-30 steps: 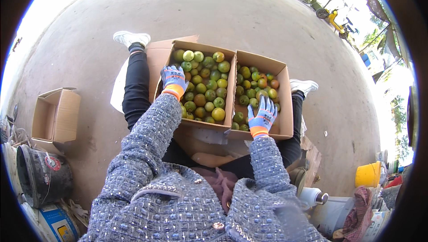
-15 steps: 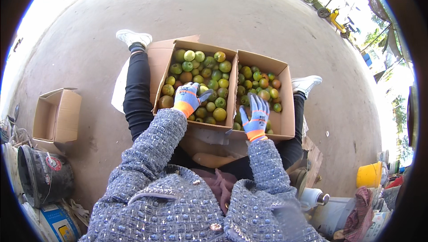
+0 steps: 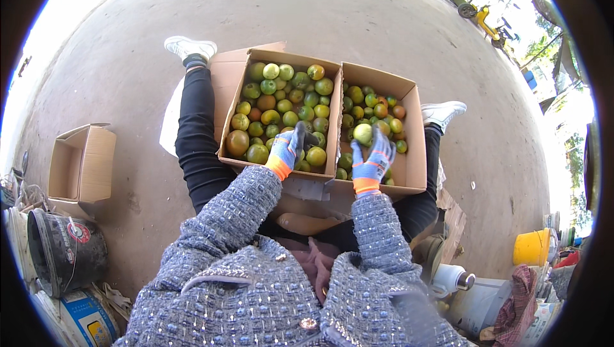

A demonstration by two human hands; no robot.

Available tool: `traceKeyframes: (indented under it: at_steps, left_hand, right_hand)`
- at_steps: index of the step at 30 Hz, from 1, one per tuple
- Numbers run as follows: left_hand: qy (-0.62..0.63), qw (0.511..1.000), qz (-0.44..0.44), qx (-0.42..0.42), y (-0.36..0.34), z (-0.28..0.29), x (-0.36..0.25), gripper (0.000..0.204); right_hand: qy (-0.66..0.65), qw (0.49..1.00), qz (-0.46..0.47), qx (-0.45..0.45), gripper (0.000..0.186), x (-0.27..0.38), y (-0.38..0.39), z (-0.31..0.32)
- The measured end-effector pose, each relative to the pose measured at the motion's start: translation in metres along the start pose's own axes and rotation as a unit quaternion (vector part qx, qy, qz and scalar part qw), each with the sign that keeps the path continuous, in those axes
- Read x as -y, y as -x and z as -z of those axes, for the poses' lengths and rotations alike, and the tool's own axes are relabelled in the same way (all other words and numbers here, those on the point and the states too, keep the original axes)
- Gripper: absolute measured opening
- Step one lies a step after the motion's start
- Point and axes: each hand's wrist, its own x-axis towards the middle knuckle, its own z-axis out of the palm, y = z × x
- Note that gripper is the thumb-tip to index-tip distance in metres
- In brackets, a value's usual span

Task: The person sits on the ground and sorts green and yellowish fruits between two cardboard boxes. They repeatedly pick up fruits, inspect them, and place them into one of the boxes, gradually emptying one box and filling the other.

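Observation:
Two open cardboard boxes stand side by side between my legs, the left box point(image 3: 291, 56) and the right box point(image 3: 416, 136). Both contain many round fruits, green to yellow with some orange. My left hand point(image 3: 291, 149), in a blue-grey glove with an orange cuff, is over the near part of the left box. Its dark fingertips are raised and apart beside the fruits, with nothing visible between them. Over the right box, my gloved right hand point(image 3: 375, 160) grips a pale green round fruit point(image 3: 362, 133) between thumb and fingers.
An empty cardboard box point(image 3: 82, 163) sits on the concrete floor at left, with a black bucket point(image 3: 67, 251) nearer me. A white bottle point(image 3: 451, 280) lies by my right side. Farther right are a yellow bucket point(image 3: 531, 247) and a checked cloth point(image 3: 515, 302).
My left hand has moved right and nearer me within the left box. My right hand has turned and now holds a pale green fruit; before, its fingers were spread over the fruits.

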Motion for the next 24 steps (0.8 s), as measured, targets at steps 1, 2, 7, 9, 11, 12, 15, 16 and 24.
traceKeyframes:
  at_steps: [1,2,7,9,11,12,15,16,24]
  left_hand:
    - [0.037,0.999,0.022,0.0,-0.003,0.002,0.002,0.079]
    - [0.074,0.996,0.044,-0.001,-0.008,0.006,0.005,0.082]
    - [0.213,0.967,0.119,0.079,-0.014,0.01,0.005,0.097]
    - [0.191,0.974,0.07,0.102,-0.012,0.014,0.006,0.101]
    - [0.205,0.971,0.055,0.113,-0.014,0.008,0.008,0.105]
    - [0.228,0.964,0.077,0.111,-0.015,0.009,0.012,0.104]
    - [0.233,0.951,0.12,0.164,-0.02,0.01,0.034,0.103]
    - [0.197,0.967,0.099,0.126,-0.021,0.007,0.039,0.102]
    - [0.227,0.973,0.001,-0.032,-0.009,0.003,0.013,0.043]
  right_hand:
    - [0.057,0.996,-0.039,-0.061,0.066,-0.005,-0.005,0.003]
    - [0.057,0.994,-0.038,-0.09,0.068,-0.007,-0.006,0.008]
    - [-0.125,0.972,0.17,0.099,0.071,0.047,-0.002,0.015]
    - [-0.15,0.946,0.228,0.174,0.075,0.073,0.012,0.004]
    - [-0.1,0.946,0.226,0.21,0.074,0.087,0.027,-0.005]
    - [-0.102,0.948,0.224,0.2,0.073,0.087,0.03,-0.009]
    - [-0.114,0.951,0.216,0.187,0.069,0.083,0.035,-0.015]
    - [-0.125,0.951,0.21,0.192,0.069,0.082,0.035,-0.015]
    - [-0.204,0.959,0.095,0.17,0.063,0.071,0.034,-0.019]
